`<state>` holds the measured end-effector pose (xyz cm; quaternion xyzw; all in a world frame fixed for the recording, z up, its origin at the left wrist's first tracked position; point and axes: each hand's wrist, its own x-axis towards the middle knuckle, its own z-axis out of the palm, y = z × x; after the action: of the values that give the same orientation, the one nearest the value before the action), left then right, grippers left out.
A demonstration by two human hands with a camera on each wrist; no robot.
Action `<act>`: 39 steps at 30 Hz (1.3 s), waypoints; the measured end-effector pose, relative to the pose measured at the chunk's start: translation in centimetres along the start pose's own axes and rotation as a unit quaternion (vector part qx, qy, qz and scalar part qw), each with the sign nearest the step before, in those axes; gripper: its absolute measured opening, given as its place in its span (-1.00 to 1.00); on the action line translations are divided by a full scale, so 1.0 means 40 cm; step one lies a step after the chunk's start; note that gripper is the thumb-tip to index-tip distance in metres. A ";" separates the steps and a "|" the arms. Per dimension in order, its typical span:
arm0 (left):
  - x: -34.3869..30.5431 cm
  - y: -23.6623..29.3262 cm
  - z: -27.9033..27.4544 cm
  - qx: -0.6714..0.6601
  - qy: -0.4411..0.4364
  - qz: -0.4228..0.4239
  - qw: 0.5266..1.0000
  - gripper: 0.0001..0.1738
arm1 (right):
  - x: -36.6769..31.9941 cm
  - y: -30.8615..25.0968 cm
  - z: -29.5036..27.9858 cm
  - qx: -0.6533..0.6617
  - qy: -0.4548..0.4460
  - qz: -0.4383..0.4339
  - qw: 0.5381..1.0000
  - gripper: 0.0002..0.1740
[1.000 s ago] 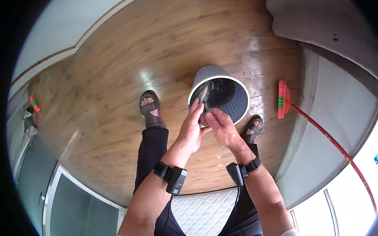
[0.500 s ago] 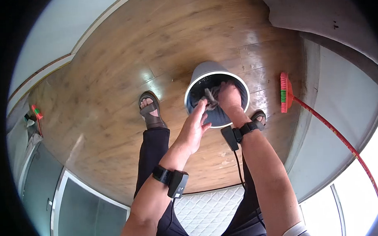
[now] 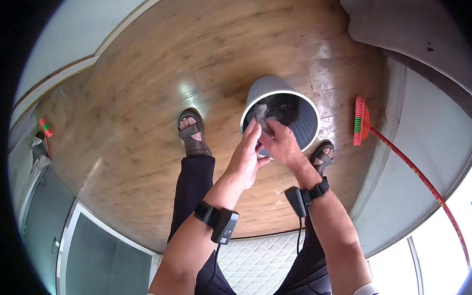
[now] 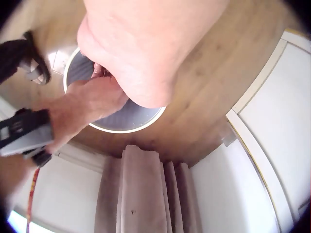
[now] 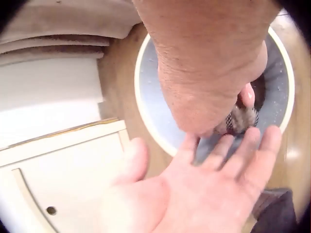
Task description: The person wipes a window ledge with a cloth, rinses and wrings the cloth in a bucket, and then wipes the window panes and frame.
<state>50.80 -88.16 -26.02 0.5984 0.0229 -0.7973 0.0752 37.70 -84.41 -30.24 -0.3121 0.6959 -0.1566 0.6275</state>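
Over a grey bucket (image 3: 267,84) with a white rim, both hands work close together. My left hand (image 3: 242,156) has its fingers straight, palm up in the right wrist view, fingertips beside a small greyish, feathery-looking thing (image 5: 243,119) with black-and-white barred patches. My right hand (image 3: 285,147) has curled fingers and pinches at that thing, covering much of it in every view. A pale grey tuft (image 3: 260,111) shows just beyond the fingertips. Black material with pale specks (image 3: 285,107) lies inside the bucket.
The bucket stands on a wood-look floor between two sandaled feet (image 3: 191,129). A red broom (image 3: 361,123) leans at the right, its long handle (image 3: 419,175) running toward the window. Pinkish-brown fabric (image 3: 408,16) hangs at the upper right. A white quilted surface (image 3: 261,266) lies between the legs.
Half a second ago my right hand was down inside the bucket, toward its right side; now it is back against the left fingertips. My left hand has barely moved.
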 end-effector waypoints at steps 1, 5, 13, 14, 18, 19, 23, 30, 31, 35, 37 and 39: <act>0.013 -0.002 -0.015 -0.043 -0.022 -0.022 0.999 -0.25 | -0.035 -0.020 -0.004 0.058 -0.019 0.003 0.998 -0.68; 0.013 0.011 0.010 -0.106 -0.044 0.038 0.993 -0.40 | -0.112 -0.073 -0.005 0.181 -0.029 -0.103 0.978 -0.75; 0.024 -0.015 -0.005 -0.078 -0.075 0.046 0.993 -0.34 | -0.044 -0.017 0.038 -0.113 0.115 -0.014 0.987 -0.75; 0.024 -0.016 -0.003 -0.076 -0.077 0.047 0.993 -0.34 | -0.010 0.006 0.036 -0.117 0.137 0.033 0.983 -0.75; 0.008 0.008 -0.004 0.023 -0.105 0.027 0.994 0.21 | 0.096 0.143 -0.005 -0.244 0.110 0.023 0.963 -0.71; 0.011 0.012 -0.001 0.039 -0.070 0.036 0.996 0.19 | 0.125 0.154 0.003 -0.247 0.140 0.027 0.958 -0.70; -0.014 0.016 0.007 0.066 0.006 0.032 0.997 0.08 | 0.192 0.122 0.013 -0.408 0.162 0.019 0.898 -0.67; -0.020 0.002 -0.010 0.050 -0.015 0.037 0.998 -0.04 | 0.243 0.167 0.051 -0.361 -0.025 0.202 0.910 -0.71; -0.022 0.001 -0.009 0.047 -0.010 0.024 0.999 -0.05 | 0.223 0.163 0.045 -0.355 -0.021 0.198 0.913 -0.74; -0.017 -0.006 -0.003 0.031 0.015 -0.012 0.999 -0.08 | 0.084 0.088 0.031 -0.367 0.148 -0.043 0.917 -0.76; 0.000 -0.021 -0.011 -0.003 0.002 -0.015 1.000 -0.12 | -0.002 0.029 0.012 -0.243 0.159 -0.133 0.948 -0.79; -0.003 -0.014 -0.005 -0.055 -0.013 -0.020 0.998 -0.25 | -0.070 -0.001 0.005 -0.060 0.089 -0.133 0.985 -0.83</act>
<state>50.94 -87.56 -25.97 0.5823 0.0778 -0.8039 0.0926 37.93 -82.62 -28.08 -0.4239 0.7092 -0.2239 0.5170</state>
